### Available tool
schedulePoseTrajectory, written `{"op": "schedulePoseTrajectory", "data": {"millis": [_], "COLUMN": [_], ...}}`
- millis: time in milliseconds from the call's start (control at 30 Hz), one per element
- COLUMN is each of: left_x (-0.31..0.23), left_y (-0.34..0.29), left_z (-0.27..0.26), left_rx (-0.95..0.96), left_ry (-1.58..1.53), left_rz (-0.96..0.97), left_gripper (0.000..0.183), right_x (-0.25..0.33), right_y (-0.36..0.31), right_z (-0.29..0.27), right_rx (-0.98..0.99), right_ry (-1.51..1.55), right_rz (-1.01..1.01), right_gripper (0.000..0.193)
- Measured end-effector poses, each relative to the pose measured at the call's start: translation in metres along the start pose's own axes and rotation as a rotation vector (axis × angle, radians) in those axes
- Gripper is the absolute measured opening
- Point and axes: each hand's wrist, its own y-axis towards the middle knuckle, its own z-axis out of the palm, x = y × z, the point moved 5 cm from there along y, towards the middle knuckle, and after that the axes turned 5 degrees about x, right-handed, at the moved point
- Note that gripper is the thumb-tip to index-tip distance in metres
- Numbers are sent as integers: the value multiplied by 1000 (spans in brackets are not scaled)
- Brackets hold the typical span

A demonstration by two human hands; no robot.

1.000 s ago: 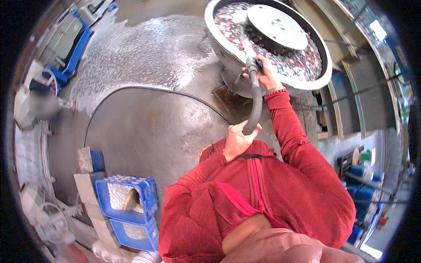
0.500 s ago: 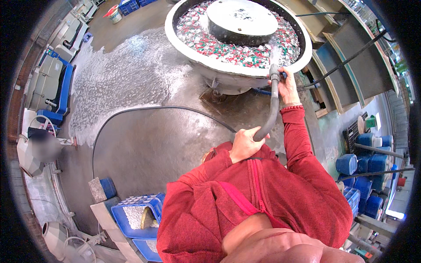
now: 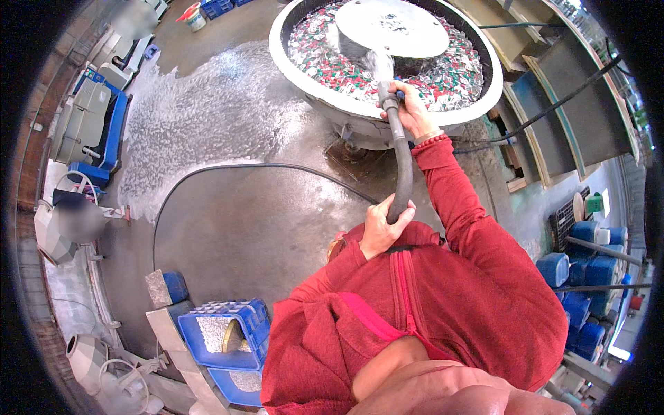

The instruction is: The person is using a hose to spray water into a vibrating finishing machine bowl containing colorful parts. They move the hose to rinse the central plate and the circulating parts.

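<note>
the left hand [image 3: 380, 230] was closed round the lower part of a grey hose [image 3: 403, 164] running toward twelve o'clock; the right hand [image 3: 413, 113] gripped it near the tip. water [image 3: 380, 66] gushed into a round tub [image 3: 318, 91] of red, green and white bits [image 3: 317, 59] at twelve o'clock.
</note>
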Motion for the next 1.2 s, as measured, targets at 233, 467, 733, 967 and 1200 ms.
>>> {"op": "schedulePoseTrajectory", "data": {"millis": [233,467,733,967,1200], "left_x": [9,16,11,-2,-3], "left_y": [19,28,11,-25,-53], "left_z": [34,77,51,-22,-69], "left_rx": [93,191,-102,-327,-476], "left_ry": [36,119,298,146,105], "left_rz": [-91,-60,40,22,163], "left_gripper": [26,38,26,31,15], "right_x": [19,73,23,-36,-44], "right_y": [-19,-59,-31,15,19], "right_z": [-83,-113,-95,38,128], "right_rx": [-74,-154,31,151,330], "right_ry": [71,110,95,-94,-260], "right_rz": [-58,-164,2,248,111], "right_gripper": [31,29,31,31,28]}}
